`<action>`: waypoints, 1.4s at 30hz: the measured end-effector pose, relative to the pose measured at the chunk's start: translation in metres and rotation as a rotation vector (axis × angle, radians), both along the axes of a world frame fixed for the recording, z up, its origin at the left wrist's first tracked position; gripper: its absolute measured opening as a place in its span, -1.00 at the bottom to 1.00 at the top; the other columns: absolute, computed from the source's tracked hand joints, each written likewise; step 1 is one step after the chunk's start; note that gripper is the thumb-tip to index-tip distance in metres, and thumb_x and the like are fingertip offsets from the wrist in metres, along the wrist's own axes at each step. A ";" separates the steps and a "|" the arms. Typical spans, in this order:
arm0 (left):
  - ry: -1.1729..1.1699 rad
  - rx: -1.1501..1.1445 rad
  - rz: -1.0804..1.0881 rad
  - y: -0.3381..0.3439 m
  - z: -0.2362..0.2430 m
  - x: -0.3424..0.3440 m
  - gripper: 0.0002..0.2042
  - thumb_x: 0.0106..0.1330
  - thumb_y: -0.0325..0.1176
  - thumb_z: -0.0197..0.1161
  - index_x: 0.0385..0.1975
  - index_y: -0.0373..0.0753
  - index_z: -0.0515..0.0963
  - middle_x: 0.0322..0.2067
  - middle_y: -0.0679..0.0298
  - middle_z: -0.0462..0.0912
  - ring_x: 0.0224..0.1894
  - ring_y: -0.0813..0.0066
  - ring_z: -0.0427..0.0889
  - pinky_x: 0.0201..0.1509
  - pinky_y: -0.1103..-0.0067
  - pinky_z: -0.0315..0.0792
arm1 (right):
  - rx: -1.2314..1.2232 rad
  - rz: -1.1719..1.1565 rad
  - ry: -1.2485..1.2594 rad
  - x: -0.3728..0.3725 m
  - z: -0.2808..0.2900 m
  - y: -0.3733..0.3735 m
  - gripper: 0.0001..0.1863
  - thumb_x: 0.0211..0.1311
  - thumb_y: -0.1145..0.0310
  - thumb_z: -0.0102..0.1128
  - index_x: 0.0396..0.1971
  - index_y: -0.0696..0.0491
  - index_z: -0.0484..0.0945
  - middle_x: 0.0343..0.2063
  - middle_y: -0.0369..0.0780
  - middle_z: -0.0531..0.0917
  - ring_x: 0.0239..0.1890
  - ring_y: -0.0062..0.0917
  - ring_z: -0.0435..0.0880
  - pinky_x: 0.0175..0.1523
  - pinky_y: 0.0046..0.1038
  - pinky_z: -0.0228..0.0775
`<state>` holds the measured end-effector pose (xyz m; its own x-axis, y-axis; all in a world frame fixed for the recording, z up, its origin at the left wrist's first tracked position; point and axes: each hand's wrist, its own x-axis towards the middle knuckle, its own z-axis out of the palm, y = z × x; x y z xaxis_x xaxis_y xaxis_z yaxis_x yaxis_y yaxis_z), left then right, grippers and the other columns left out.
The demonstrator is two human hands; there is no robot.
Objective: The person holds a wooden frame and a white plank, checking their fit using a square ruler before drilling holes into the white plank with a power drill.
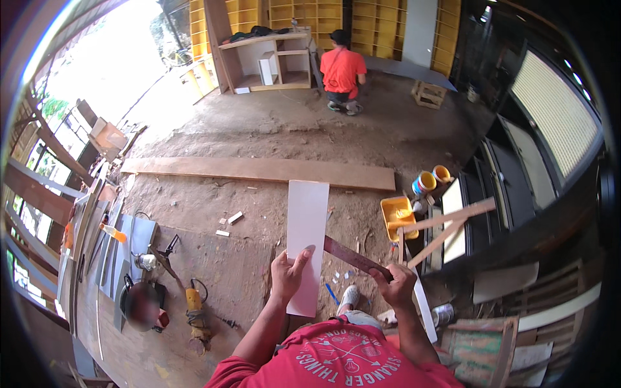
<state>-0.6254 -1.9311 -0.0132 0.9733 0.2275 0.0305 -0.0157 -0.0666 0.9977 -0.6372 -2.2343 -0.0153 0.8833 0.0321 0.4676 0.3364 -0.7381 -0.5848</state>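
My left hand (289, 275) grips a long white rectangular board (306, 210) upright in front of me, thumb pressed on its near face. My right hand (396, 284) is closed around the right end of a narrow, dark reddish-brown flat bar (349, 257), which slants up leftward to the board's right edge. The bar's far end is hidden at the board, and I cannot tell whether it touches it. Below my hands are my shoe (349, 297) and small scraps on the dirt floor.
Ahead lie a long plank (259, 170) and, farther back, a kneeling co-worker (343, 71) beside an open cabinet (259, 42). A work surface with a yellow power tool (194, 301) is left; paint buckets (424, 183), a yellow tray (396, 213) and wooden braces (446, 216) are right.
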 end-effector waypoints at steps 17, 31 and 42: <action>0.105 -0.081 0.495 0.088 -0.016 0.266 -0.53 0.48 0.04 0.42 -0.12 -0.37 0.73 -0.39 0.30 0.78 -0.35 0.67 0.67 -0.29 0.58 0.54 | -0.226 0.448 0.304 0.413 0.003 0.091 -0.51 0.13 -0.03 0.61 -0.55 0.07 0.59 -0.55 -0.09 0.65 -0.44 -0.07 0.69 -0.33 -0.08 0.44; -0.013 -0.305 0.796 0.306 -0.006 0.448 -0.54 0.53 0.02 0.36 -0.04 -0.38 0.72 -0.33 0.35 0.77 -0.28 0.71 0.65 -0.23 0.63 0.54 | 0.214 0.994 0.950 0.721 0.054 0.342 -0.78 0.36 0.48 0.47 -0.06 0.24 0.78 -0.32 -0.31 0.81 -0.38 -0.72 0.67 -0.22 -0.59 0.56; 0.084 0.050 1.064 0.478 0.005 0.556 -0.60 0.44 -0.04 0.46 -0.10 -0.34 0.76 -0.45 0.35 0.77 -0.38 0.71 0.65 -0.32 0.58 0.54 | -0.077 1.480 1.234 0.865 0.018 0.664 -0.84 0.42 0.46 0.44 -0.07 0.11 0.83 -0.39 -0.38 0.81 -0.39 -0.77 0.65 -0.30 -0.67 0.47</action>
